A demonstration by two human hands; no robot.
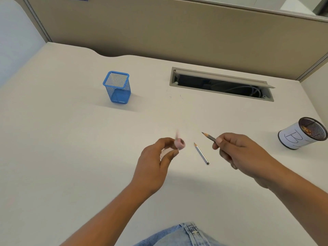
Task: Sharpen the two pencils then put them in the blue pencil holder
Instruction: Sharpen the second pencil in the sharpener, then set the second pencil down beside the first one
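My left hand (158, 157) pinches a small pink sharpener (233, 144) between thumb and fingertips above the desk; it is blurred. My right hand (237, 151) grips a grey pencil (209, 136) whose sharp tip points up and to the left. A second pencil (201, 153) lies flat on the desk between my hands, its tip pointing away from me. The blue mesh pencil holder (117, 87) stands upright at the far left with nothing in it.
A round mesh cup wrapped in white paper (301, 134), holding shavings, stands at the right edge. An open cable slot (221, 84) is cut into the desk at the back. A beige partition (159, 29) closes the far side.
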